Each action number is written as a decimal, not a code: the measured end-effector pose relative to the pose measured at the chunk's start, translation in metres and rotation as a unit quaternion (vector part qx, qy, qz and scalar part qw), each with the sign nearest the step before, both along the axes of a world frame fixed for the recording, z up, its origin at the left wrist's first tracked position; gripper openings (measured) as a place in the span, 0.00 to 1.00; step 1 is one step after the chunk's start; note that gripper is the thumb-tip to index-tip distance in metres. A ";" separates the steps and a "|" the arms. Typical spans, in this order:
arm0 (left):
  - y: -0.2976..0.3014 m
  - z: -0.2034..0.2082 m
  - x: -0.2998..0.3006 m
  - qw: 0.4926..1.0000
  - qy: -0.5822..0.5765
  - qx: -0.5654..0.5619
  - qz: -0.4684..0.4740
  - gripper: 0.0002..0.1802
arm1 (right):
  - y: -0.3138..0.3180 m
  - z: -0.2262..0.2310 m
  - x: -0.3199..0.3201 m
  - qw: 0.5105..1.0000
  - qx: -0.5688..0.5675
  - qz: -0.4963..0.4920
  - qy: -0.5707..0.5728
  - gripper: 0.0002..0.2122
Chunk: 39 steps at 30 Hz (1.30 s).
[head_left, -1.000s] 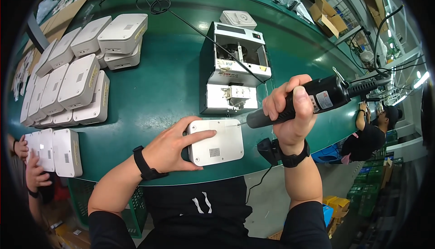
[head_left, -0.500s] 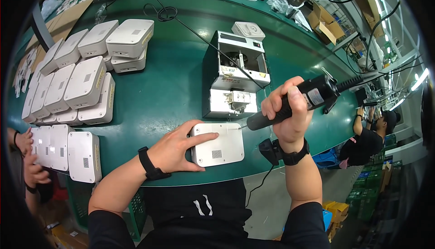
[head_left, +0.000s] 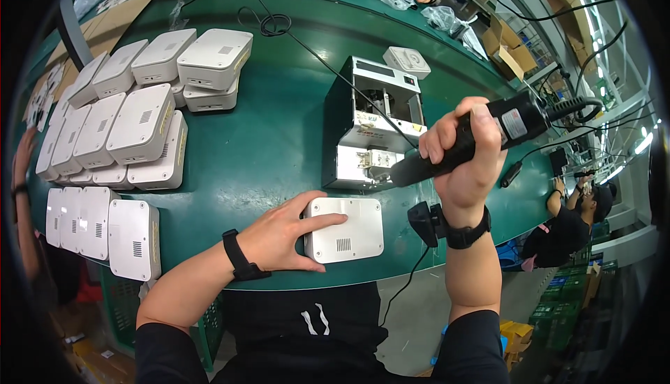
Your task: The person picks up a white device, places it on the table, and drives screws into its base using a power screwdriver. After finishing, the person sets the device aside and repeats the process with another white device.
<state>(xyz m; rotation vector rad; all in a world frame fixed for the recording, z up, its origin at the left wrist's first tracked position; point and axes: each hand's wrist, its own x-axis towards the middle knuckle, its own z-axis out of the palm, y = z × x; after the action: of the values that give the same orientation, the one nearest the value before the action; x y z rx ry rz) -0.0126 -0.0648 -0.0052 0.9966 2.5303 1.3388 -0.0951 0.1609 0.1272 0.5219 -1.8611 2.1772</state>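
The green bench [head_left: 265,146] carries stacked white boxes [head_left: 141,127] toward its left edge, a row of boxes [head_left: 132,237] and, farther right, a lone box [head_left: 359,236] along the near edge, a machine [head_left: 366,134] mid-bench, a white unit [head_left: 407,61] behind

Below and left of centre, the bare left hand [head_left: 280,236] holds thumb and fingers wide, index stretched rightward; right of centre, the higher bare right hand [head_left: 465,179] curls its fingers, tips seemingly part-hidden.
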 end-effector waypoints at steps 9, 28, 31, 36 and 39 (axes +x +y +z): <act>0.001 -0.004 -0.003 0.999 0.017 0.028 -0.007 0.44 | -0.013 -0.012 0.024 0.998 -0.009 0.063 -0.012 0.12; 0.010 -0.002 -0.001 1.000 0.001 0.016 -0.016 0.44 | -0.007 -0.016 0.024 0.999 -0.019 0.025 -0.019 0.11; 0.023 0.001 -0.001 1.000 0.014 -0.003 -0.015 0.45 | 0.002 0.001 0.017 0.999 -0.035 0.013 0.015 0.11; 0.039 -0.002 -0.011 0.999 0.017 -0.002 -0.033 0.44 | 0.002 0.006 -0.003 0.999 -0.007 -0.031 0.043 0.11; 0.045 -0.007 -0.016 0.999 0.028 0.000 -0.031 0.43 | 0.002 0.003 -0.006 0.999 0.016 -0.016 0.022 0.11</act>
<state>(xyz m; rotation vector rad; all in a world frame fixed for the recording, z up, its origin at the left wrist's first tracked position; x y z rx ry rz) -0.0282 -0.0200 -0.0119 1.1186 2.5175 1.3113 -0.1012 0.1630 0.1303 0.5384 -1.8700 2.1019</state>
